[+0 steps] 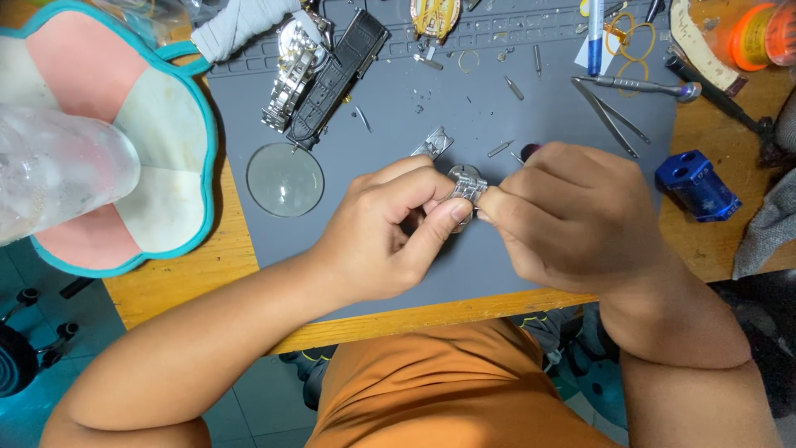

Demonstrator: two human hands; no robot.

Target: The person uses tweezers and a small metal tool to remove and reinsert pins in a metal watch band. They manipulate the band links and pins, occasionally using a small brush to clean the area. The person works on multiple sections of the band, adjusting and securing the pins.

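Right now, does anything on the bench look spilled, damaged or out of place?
Nothing looks damaged. Small metal pins and bits lie scattered loose across the grey mat, and a round lens hangs slightly over its left edge.

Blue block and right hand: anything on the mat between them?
Nothing. In the head view, only bare grey mat lies between the blue block and the right hand. The tweezers lie further up.

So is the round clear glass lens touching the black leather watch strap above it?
Touching, as far as the head view shows: the round clear glass lens meets the lower tip of the black leather watch strap, no mat between.
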